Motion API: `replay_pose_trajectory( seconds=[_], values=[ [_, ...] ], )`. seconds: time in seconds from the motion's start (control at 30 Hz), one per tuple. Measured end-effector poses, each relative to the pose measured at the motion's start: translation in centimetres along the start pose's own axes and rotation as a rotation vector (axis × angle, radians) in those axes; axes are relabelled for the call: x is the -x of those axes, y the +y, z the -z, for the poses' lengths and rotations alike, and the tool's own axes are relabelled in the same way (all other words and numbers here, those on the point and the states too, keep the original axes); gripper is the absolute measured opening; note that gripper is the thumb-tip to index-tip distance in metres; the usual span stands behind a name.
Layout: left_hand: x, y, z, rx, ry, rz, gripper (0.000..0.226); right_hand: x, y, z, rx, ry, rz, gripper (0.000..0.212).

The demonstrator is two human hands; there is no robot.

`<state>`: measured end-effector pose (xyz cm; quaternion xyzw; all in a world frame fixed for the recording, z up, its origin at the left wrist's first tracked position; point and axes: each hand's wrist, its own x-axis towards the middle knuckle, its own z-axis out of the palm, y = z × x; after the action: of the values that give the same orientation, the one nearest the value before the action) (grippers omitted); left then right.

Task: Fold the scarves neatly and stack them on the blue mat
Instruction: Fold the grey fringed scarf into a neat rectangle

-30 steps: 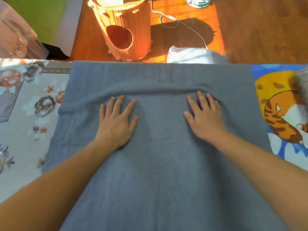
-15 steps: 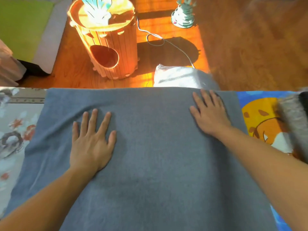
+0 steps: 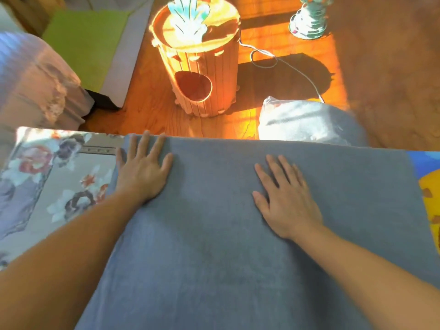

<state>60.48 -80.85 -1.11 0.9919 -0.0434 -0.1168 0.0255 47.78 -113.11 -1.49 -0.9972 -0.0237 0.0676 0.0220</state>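
Note:
A large grey scarf (image 3: pixel 214 234) lies spread flat across the surface in front of me, its far edge straight along the surface's far side. My left hand (image 3: pixel 142 172) presses flat on its far left corner, fingers straight and reaching the far edge. My right hand (image 3: pixel 285 198) lies flat with spread fingers on the scarf right of centre. A strip of the blue mat (image 3: pixel 423 160) with an orange and yellow picture shows at the right edge, beside the scarf.
A floral cloth (image 3: pixel 59 186) covers the surface to the left. Beyond the far edge, on the wooden floor, stand an orange wooden barrel (image 3: pixel 197 67), a white bundle (image 3: pixel 304 122), a white cable (image 3: pixel 285 65) and a green cushion (image 3: pixel 88 44).
My left hand slid out to the scarf's far left corner. My right hand came back from the far right edge toward the middle. The ridge seen one second ago is smoothed flat.

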Motion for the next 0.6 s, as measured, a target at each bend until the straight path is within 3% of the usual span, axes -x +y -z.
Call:
replay_pose_trajectory(
  seconds=[0.07, 0.13, 0.17, 0.23, 0.33, 0.47, 0.6],
  values=[
    [-3.3, -2.7, 2.2, 0.014, -0.096, 0.218, 0.071, 0.0, -0.6, 0.1, -0.015, -0.011, 0.004, 0.067],
    [-4.4, -1.7, 3.5, -0.037, -0.086, 0.323, 0.071, -0.1, -0.5, 0.0, -0.021, -0.004, 0.003, 0.067],
    [-3.9, 0.4, 3.7, -0.059, -0.026, 0.280, 0.069, -0.1, -0.4, 0.2, -0.020, -0.013, 0.000, 0.067],
    [-0.8, 6.4, 3.0, 0.011, 0.087, 0.018, 0.064, -0.1, -0.5, 0.7, -0.012, -0.035, -0.008, 0.068],
    [6.0, 14.7, -1.1, 0.077, 0.043, -0.328, 0.060, -0.1, -0.8, 1.4, -0.052, -0.054, -0.004, 0.067],
    [6.7, 16.1, -3.3, -0.013, 0.056, -0.276, 0.064, -0.6, 3.2, 1.2, -0.094, -0.037, 0.056, 0.062],
    [6.8, 16.2, -3.6, -0.028, 0.078, -0.296, 0.067, -3.3, 14.7, 3.2, 0.017, -0.012, -0.292, 0.064]
  ],
)
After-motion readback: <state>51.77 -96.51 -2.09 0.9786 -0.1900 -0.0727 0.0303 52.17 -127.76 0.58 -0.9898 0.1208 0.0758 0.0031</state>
